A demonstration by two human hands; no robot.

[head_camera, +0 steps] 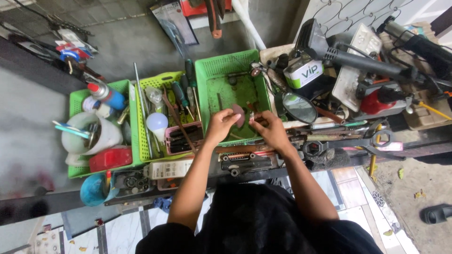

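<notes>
My left hand (220,126) holds a small flat reddish-brown piece (239,114) over the front of a green plastic basket (226,63). My right hand (269,129) is just to its right, fingers pinched on a small item that I cannot make out, close to the reddish piece. Both hands hover over the basket's near edge. The basket's dirty floor holds a few small metal parts.
Two more green baskets (75,101) at left hold a spray can (107,95), a white jug, screwdrivers (181,91) and a light bulb (157,123). A round mirror (300,107), a can, a power tool (339,54) and wrenches (348,143) crowd the right. A blue cup (94,190) stands at the bench's front left.
</notes>
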